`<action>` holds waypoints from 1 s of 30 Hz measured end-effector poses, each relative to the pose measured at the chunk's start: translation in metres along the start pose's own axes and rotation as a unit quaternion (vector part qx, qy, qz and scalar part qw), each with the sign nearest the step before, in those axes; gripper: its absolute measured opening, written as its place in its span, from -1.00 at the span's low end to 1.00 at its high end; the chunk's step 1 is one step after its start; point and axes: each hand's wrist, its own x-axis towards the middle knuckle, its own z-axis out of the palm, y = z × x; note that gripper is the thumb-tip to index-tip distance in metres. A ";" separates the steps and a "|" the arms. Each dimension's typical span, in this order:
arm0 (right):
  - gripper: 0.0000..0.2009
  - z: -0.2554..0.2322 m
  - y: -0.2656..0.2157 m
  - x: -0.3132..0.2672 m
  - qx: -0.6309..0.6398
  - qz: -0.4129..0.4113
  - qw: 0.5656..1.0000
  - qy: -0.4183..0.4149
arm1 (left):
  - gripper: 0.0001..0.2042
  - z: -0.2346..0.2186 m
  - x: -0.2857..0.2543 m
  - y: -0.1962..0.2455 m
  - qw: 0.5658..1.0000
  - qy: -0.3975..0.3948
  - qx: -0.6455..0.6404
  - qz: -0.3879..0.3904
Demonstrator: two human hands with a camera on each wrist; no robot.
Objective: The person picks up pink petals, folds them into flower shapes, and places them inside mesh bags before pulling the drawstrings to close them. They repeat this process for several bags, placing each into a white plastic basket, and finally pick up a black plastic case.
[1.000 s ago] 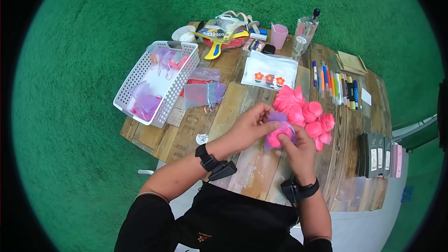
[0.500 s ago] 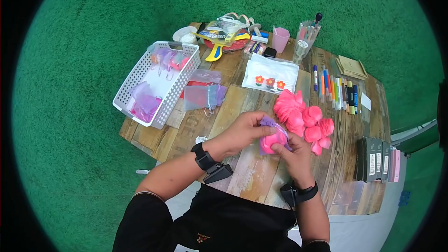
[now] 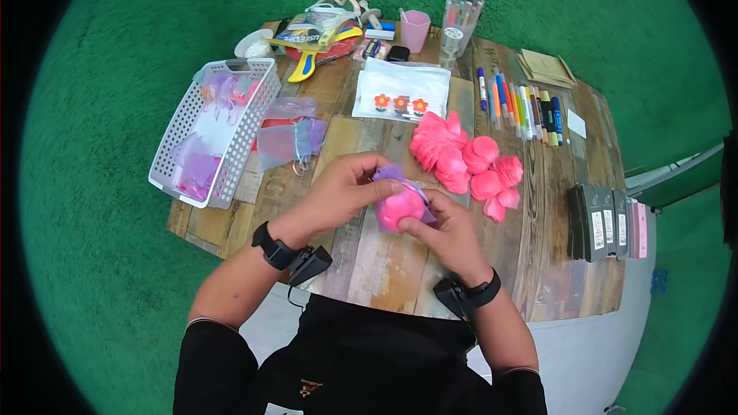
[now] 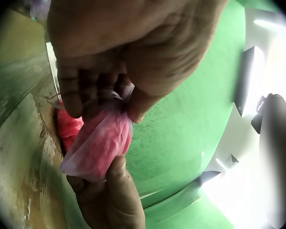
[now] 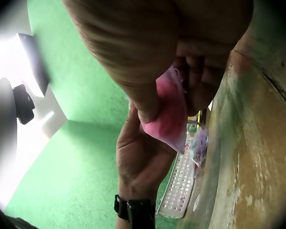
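Both hands hold a sheer purple drawstring pouch [image 3: 401, 209] filled with pink petals, over the table's near middle. My left hand [image 3: 338, 194] pinches its gathered neck between thumb and fingers. At the pouch's other end, my right hand [image 3: 455, 237] grips the filled body, thumb pressed on the near face. Pale cord shows by the left fingers in the left wrist view, where the pouch [image 4: 100, 148] bulges with petals. Just beyond the hands lies a heap of loose pink petals [image 3: 438, 146].
A white perforated basket [image 3: 161, 165] with filled pouches stands at left, flat sheer pouches [image 3: 277, 146] beside it. Farther back are a flower-print zip bag [image 3: 403, 84], a pink cup [image 3: 415, 31] and a pen holder [image 3: 465, 23]. Markers [image 3: 526, 111] and dark boxes [image 3: 598, 223] occupy the right.
The head view has swung, so table and hands appear farther left and higher. Both hands keep hold of the pouch; the left hand has shifted its fingers slightly along the neck.
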 end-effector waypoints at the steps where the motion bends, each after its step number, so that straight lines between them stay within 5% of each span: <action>1: -0.47 0.001 0.001 0.000 0.014 -0.010 1.000 -0.006 | -0.80 -0.001 0.000 0.002 1.000 0.001 0.009 0.004; 4: -0.37 0.006 0.000 0.001 0.046 -0.057 0.997 -0.007 | -0.80 -0.009 -0.001 0.011 0.999 0.013 0.032 0.022; 8: -0.35 -0.003 0.009 -0.002 -0.022 -0.016 0.999 -0.027 | -0.82 -0.043 -0.013 0.037 0.988 0.087 0.101 0.080; 16: -0.62 -0.004 0.009 -0.005 -0.095 0.034 0.992 -0.073 | -0.82 -0.186 -0.061 0.101 0.915 0.305 0.240 0.114; 24: -0.72 -0.007 0.008 -0.003 -0.097 0.051 0.993 -0.046 | -0.74 -0.375 -0.097 0.078 0.773 0.464 0.432 -0.008; 30: -0.77 -0.004 0.005 -0.004 -0.091 0.070 0.993 -0.013 | -0.68 -0.411 -0.079 0.043 0.727 0.450 0.511 -0.089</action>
